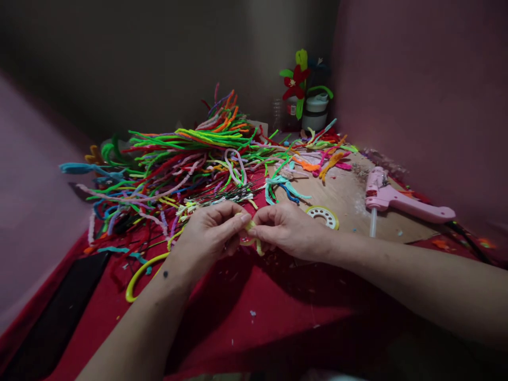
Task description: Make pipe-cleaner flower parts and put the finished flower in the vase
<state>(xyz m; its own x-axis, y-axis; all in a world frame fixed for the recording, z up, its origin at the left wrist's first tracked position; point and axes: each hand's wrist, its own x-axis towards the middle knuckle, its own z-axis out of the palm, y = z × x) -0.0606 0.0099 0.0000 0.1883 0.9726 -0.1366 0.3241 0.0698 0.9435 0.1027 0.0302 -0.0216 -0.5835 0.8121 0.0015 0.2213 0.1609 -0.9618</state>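
Observation:
A short pale-yellow pipe cleaner (259, 247) is pinched between both hands above the red cloth, one end hanging below the fingers. My left hand (210, 230) grips it between thumb and index finger. From the other side my right hand (291, 230) closes on it too, its fingertips almost touching the left ones. Part of the piece is hidden by the fingers. Just behind the hands lie thin dark stems with white-tipped flower stamens (188, 207). A yellow-rimmed tape roll (333, 217) sits beyond my right hand.
A large heap of coloured pipe cleaners (190, 143) fills the back left. On the cardboard (341, 193) at right rests a pink glue gun (413, 203). A red flower (295, 83) stands by a lidded cup (315, 111). A yellow loop handle (133, 286) and a black flat object (59, 312) lie left.

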